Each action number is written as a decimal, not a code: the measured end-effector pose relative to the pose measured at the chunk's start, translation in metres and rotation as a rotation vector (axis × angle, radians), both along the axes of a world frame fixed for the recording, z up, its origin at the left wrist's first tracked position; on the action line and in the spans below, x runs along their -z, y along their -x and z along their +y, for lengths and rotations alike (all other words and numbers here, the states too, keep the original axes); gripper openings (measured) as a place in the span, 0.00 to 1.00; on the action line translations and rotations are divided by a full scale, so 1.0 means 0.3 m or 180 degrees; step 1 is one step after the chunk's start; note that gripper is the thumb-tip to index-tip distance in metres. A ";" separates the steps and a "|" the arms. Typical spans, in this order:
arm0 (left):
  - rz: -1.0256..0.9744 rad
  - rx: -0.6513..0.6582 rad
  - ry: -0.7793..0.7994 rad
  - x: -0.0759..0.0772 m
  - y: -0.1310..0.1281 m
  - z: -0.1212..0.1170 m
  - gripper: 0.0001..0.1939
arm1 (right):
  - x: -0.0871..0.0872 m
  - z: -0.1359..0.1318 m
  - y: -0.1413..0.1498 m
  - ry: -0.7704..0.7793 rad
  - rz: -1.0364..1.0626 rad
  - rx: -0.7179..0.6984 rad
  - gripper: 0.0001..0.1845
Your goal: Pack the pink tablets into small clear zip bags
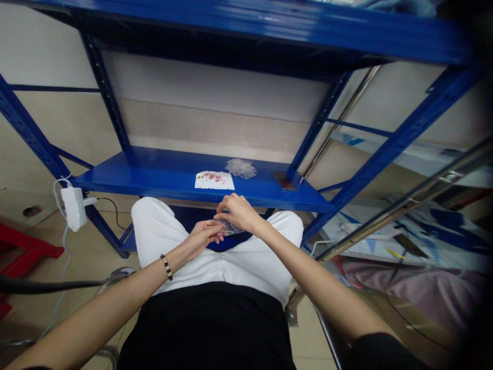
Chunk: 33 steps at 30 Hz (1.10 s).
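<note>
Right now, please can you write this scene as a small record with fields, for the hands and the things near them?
Left hand: holds the small clear plastic bag at the fingertips; beaded bracelet on wrist
Right hand: pinches the same bag from above
Location of hands: over the person's white trousers
Shelf: blue steel shelf, in front of the hands
On shelf: white paper with small pink pieces; pile of clear plastic bags; dark blurred object
Nearby: white power adapter hanging at left
</note>
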<state>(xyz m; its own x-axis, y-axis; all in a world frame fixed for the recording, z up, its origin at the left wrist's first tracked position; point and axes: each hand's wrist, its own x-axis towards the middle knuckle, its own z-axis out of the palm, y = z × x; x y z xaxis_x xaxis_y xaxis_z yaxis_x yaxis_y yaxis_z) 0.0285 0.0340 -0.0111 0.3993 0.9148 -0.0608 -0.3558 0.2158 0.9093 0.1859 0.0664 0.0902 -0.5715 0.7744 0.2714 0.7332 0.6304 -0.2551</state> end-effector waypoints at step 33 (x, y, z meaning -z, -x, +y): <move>0.0303 -0.1048 -0.1047 -0.245 0.105 0.561 0.07 | 0.239 -0.118 -0.202 0.1186 0.2589 0.0761 0.09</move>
<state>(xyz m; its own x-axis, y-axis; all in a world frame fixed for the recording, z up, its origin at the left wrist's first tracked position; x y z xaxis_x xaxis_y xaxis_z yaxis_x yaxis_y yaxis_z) -0.0032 0.2022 0.0626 0.0915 0.9686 0.2312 -0.2689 -0.1995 0.9423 0.2465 0.0311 0.0184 -0.1279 0.9651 0.2287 0.3395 0.2593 -0.9042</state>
